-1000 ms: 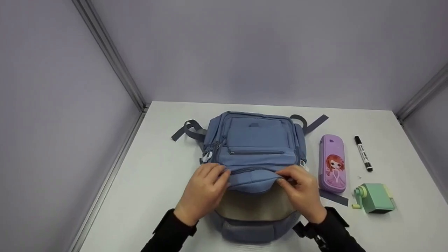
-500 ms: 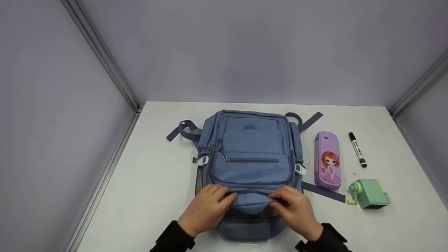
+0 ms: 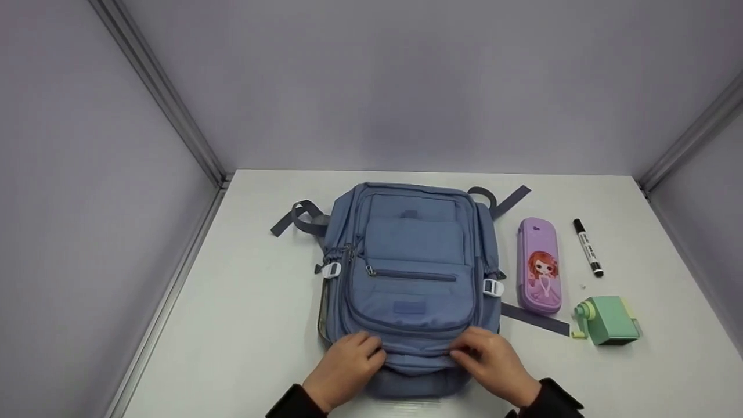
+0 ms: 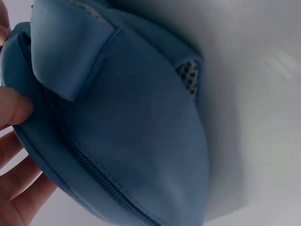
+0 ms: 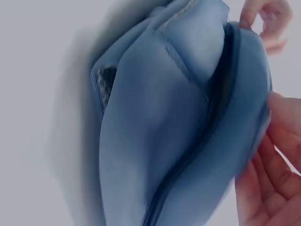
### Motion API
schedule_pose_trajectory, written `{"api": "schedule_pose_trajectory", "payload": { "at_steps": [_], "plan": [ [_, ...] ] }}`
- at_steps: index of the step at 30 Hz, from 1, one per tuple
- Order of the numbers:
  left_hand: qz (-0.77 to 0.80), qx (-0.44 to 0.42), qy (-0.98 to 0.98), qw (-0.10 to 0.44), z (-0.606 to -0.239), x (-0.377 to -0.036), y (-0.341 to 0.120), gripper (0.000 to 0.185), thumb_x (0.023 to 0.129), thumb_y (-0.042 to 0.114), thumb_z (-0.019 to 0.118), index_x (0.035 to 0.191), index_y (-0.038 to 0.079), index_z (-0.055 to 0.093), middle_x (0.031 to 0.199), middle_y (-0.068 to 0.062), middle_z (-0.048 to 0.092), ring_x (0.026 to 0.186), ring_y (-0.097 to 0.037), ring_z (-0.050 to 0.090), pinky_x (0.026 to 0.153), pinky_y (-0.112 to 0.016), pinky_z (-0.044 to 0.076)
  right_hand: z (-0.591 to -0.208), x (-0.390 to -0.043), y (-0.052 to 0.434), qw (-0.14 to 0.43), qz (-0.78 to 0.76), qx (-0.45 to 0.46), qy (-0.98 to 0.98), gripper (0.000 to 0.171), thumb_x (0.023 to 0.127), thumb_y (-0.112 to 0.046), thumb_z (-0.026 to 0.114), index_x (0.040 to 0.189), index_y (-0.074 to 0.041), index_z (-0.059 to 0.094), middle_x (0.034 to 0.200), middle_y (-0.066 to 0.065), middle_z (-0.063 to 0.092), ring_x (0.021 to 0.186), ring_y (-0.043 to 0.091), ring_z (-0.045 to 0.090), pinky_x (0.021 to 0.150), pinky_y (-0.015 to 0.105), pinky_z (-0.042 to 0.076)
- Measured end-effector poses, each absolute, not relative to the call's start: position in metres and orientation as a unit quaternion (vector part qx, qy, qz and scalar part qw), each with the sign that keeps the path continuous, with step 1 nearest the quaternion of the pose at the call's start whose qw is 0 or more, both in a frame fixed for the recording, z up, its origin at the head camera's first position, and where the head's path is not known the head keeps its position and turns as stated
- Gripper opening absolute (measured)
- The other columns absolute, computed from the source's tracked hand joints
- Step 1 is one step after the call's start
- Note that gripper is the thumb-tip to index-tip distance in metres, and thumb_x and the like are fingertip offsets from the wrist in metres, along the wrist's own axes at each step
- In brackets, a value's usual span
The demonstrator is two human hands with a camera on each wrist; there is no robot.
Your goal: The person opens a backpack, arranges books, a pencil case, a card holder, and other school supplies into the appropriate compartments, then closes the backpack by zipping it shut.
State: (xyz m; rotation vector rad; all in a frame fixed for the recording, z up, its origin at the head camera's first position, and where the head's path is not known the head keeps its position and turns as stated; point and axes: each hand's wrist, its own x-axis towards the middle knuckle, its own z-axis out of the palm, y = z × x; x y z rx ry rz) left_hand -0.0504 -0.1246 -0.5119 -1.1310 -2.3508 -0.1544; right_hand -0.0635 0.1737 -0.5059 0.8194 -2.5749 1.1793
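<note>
A blue backpack [image 3: 409, 273] lies flat on the white table [image 3: 255, 290], front pockets up, its top end towards me. My left hand [image 3: 363, 351] pinches the near edge of its front panel on the left. My right hand [image 3: 473, 348] pinches the same edge on the right. In the left wrist view my thumb [image 4: 14, 107] presses the zipped rim of the backpack [image 4: 136, 136], with the fingers below it. The right wrist view shows my right hand's fingers [image 5: 277, 160] curled round the rim of the backpack [image 5: 178, 132]. No lining shows.
Right of the bag lie a purple pencil case [image 3: 540, 267] with a cartoon girl, a black and white marker [image 3: 587, 247] and a green hand-crank pencil sharpener [image 3: 606, 328]. Grey straps [image 3: 299, 215] trail from the bag's far corners. Grey walls enclose the table on three sides.
Both hands pulled the front panel towards me and down over the beige lining, which no longer shows. The bag now lies flat.
</note>
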Motion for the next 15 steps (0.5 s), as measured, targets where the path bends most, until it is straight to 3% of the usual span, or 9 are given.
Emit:
{"api": "schedule_pose_trajectory", "payload": {
  "at_steps": [4, 7, 12, 15],
  "plan": [
    [-0.067, -0.410, -0.873, 0.256, -0.518, -0.046, -0.124, 0.009, 0.079, 0.013, 0.077, 0.083, 0.018, 0.070, 0.090, 0.004, 0.064, 0.077, -0.010, 0.060, 0.066, -0.025, 0.051, -0.501, -0.086, 0.188, 0.150, 0.413, 0.187, -0.879, 0.012, 0.080, 0.004, 0.075, 0.086, -0.007, 0.072, 0.080, -0.001, 0.068, 0.074, -0.004, 0.057, 0.062, 0.021, 0.052],
    [-0.073, -0.396, -0.880, 0.252, -0.521, -0.043, -0.123, 0.011, 0.078, 0.012, 0.078, 0.083, 0.017, 0.070, 0.089, 0.004, 0.064, 0.076, -0.011, 0.060, 0.064, -0.026, 0.051, -0.497, -0.108, 0.197, 0.164, 0.400, 0.092, -0.897, 0.012, 0.083, 0.004, 0.070, 0.095, 0.002, 0.071, 0.087, 0.012, 0.070, 0.077, 0.007, 0.062, 0.064, 0.024, 0.053],
    [-0.085, -0.372, -0.888, 0.257, -0.525, -0.040, -0.120, 0.012, 0.077, 0.009, 0.078, 0.081, 0.016, 0.069, 0.086, 0.003, 0.063, 0.074, -0.011, 0.059, 0.062, -0.026, 0.050, -0.497, -0.144, 0.206, 0.070, 0.376, -0.018, -0.924, 0.032, 0.089, 0.002, 0.055, 0.119, 0.014, 0.060, 0.116, 0.034, 0.063, 0.097, 0.044, 0.065, 0.085, 0.046, 0.053],
    [-0.104, -0.358, -0.887, 0.272, -0.529, -0.039, -0.119, 0.015, 0.074, 0.006, 0.078, 0.080, 0.015, 0.067, 0.085, 0.003, 0.063, 0.074, -0.011, 0.059, 0.062, -0.024, 0.052, -0.502, -0.161, 0.211, 0.015, 0.360, -0.041, -0.932, 0.043, 0.087, 0.003, 0.045, 0.127, 0.019, 0.052, 0.126, 0.040, 0.056, 0.116, 0.054, 0.056, 0.100, 0.058, 0.044]
  ]
}}
